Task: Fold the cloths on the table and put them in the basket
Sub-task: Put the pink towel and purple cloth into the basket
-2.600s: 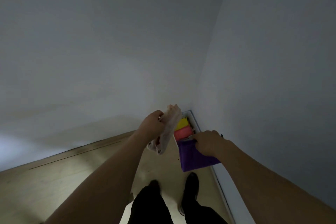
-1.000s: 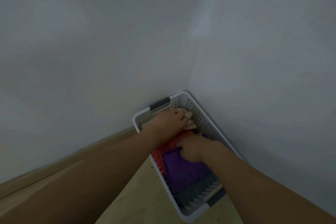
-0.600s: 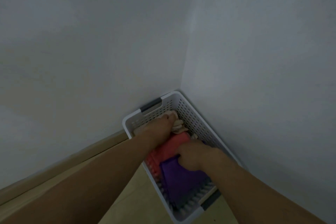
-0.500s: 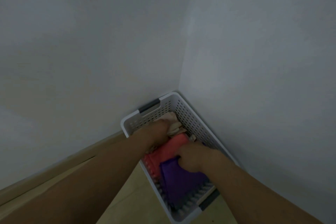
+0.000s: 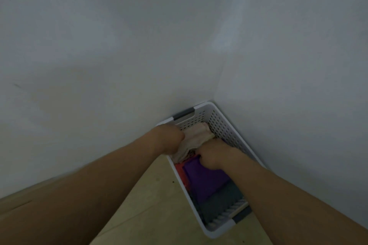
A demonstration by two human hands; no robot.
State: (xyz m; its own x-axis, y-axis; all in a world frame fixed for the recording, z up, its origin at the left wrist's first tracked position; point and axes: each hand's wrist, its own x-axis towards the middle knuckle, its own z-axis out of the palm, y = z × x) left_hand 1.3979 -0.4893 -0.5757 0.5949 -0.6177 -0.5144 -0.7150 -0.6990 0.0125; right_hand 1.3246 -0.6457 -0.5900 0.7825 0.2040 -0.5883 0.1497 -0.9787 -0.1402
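White perforated basket at five o'clock holds grey, purple and red folded cloths nearest, then right hand curled on the purple cloth and left hand gripping the cream cloth, apparently being seated; next, release and withdraw.

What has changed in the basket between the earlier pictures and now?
The cream cloth, held above the basket before, now lies inside at the far end, covering most of the red cloth. The left hand still grips it. The right hand stays on the purple cloth.
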